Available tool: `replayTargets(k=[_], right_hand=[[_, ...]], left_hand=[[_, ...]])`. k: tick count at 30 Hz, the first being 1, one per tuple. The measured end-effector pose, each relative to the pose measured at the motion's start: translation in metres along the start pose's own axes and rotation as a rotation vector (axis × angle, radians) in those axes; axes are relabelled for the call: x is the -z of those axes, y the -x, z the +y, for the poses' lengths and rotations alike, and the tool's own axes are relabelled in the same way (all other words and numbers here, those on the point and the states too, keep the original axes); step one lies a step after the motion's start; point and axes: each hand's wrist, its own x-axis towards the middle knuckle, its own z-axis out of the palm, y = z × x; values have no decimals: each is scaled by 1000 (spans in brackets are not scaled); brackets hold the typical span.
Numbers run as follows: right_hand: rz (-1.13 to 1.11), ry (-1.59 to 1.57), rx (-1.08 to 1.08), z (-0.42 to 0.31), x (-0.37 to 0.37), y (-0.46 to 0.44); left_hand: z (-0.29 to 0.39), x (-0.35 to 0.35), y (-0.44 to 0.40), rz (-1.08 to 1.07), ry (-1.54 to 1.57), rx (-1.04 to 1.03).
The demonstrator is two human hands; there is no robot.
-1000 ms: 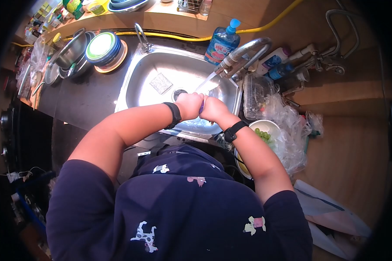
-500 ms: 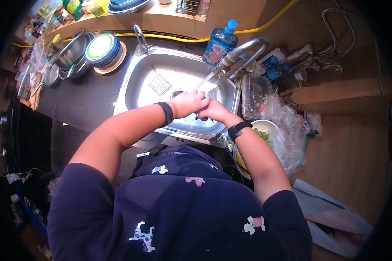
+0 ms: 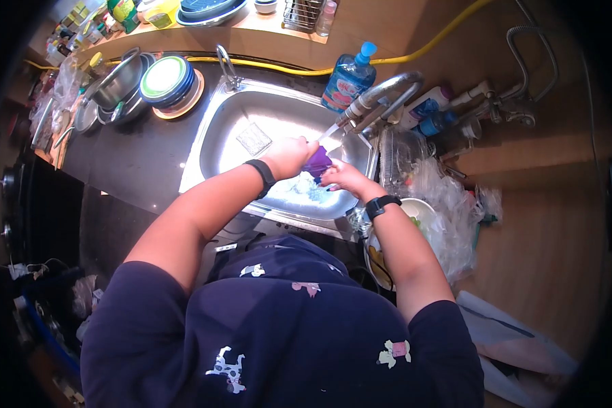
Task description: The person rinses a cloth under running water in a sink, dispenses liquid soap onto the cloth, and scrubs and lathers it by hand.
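Observation:
Over the metal sink [image 3: 224, 112], my left hand [image 3: 290, 156] is closed on a dark purple cloth [image 3: 318, 162] just below the faucet [image 3: 370, 98]. Water runs from the spout beside that hand. My right hand [image 3: 342, 178] pinches the lower right part of the cloth, its fingers bent and partly spread. A grey scouring pad [image 3: 253, 139] lies in the basin to the left of the hands. The water in the basin under the cloth looks bright and foamy.
A blue soap bottle [image 3: 348, 80] stands behind the sink. Stacked plates [image 3: 166, 80] and metal pans [image 3: 119, 88] are on the left counter. At the right are a clear plastic box [image 3: 400, 153], plastic bags [image 3: 449, 217] and a white bowl [image 3: 420, 209]. A yellow hose [image 3: 279, 68] runs behind.
My hands, pressed together before, have moved apart, and more of the purple cloth shows between them. The view has shifted slightly.

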Motion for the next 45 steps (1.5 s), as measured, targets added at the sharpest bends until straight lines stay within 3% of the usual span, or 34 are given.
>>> replayTargets(k=[3,6,7,10,13,16,17,20,23,25,26,28,29,30,32,34,36,38,39,41,42,43,45], right_hand=[[122,13,-18,14,39,-8],[350,170,11,19,61,-15],[379,325,76,39,82,-34],[583,347,149,72,115,-65],[643,618,118,64,129,-63],[868,698,-21,22,114,-36],[888,638,101,57,149,-66],[842,550,79,48,157,-62],[494,668,-110,45,154,-67],[321,582,44,7,100,-25],[93,442,13,-46,53,19],[-210,236,129,-43,22,26],[-286,113,173,-58,-3,47],[-312,116,248,-58,-18,50],[-239,-249,235,-62,-42,58],[-196,-566,384,-60,-43,63],[-171,-672,437,-60,-34,78],[-142,-757,465,-45,-20,81],[-156,-791,449,-41,-15,90],[-161,-782,440,-28,-2,99],[-161,-778,431,-21,2,103],[-131,-765,440,-16,6,105],[-133,-767,426,-6,10,108]], left_hand=[[-24,7,15,5,153,168],[-45,6,35,242,379,144],[-41,20,40,233,488,220],[-41,35,57,371,763,296],[-55,33,70,366,913,424],[-52,39,79,370,962,483],[-51,35,81,387,981,498],[-53,35,82,342,1000,479],[-30,52,77,358,1044,403],[-28,50,71,363,980,319],[-26,47,69,362,950,278],[-1,65,63,339,1059,135],[13,77,62,319,910,93],[23,81,60,299,761,49],[31,72,51,198,738,-38],[48,94,40,174,571,-136],[49,111,27,78,517,-252],[43,136,5,14,481,-205],[39,144,-8,123,474,-196],[11,150,-50,298,777,-94],[8,157,-72,424,513,-84],[2,161,-95,371,595,-33],[-12,164,-136,323,318,-186]])
